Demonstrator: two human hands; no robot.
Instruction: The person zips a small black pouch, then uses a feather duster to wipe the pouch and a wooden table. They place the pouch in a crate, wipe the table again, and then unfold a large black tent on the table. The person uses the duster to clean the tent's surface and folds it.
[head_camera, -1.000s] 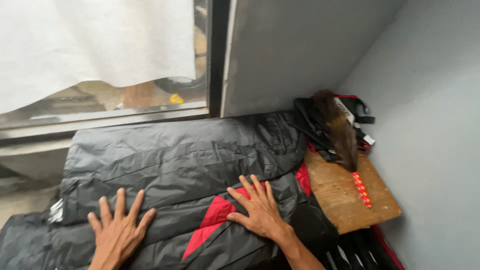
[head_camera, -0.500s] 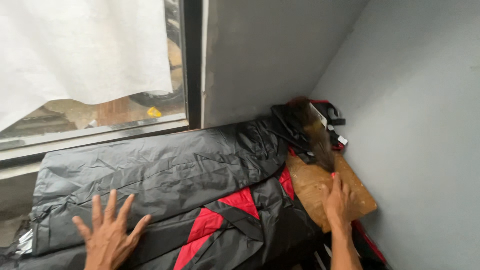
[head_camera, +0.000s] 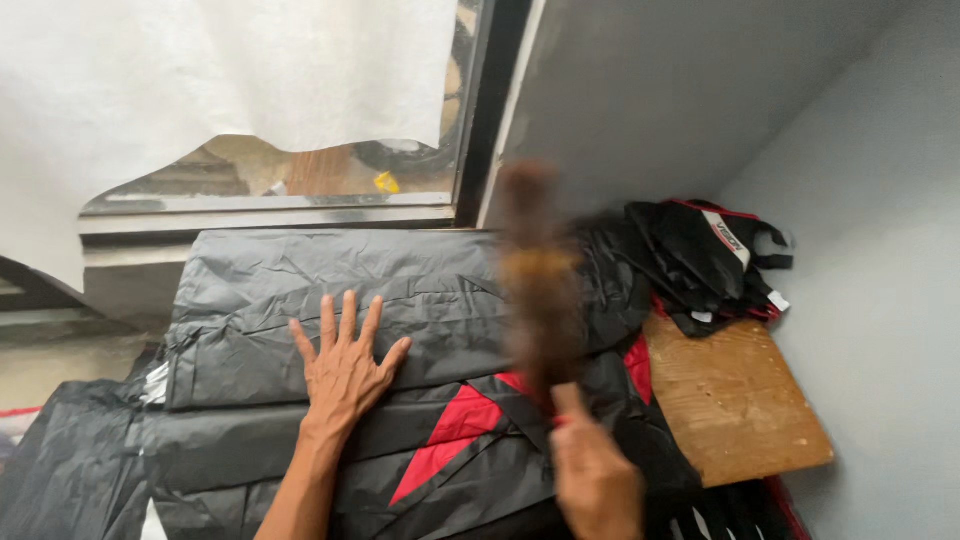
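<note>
Two hands work over a black and red jacket (head_camera: 400, 400): the left hand (head_camera: 345, 375) lies flat on it, fingers spread, while the right hand (head_camera: 595, 480) is clenched around a blurred brown brush (head_camera: 540, 280) held upright above it.

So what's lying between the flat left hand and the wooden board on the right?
In the head view, between the left hand and the wooden board lie black-and-red fabric and the blurred brown brush held by the right hand.
</note>
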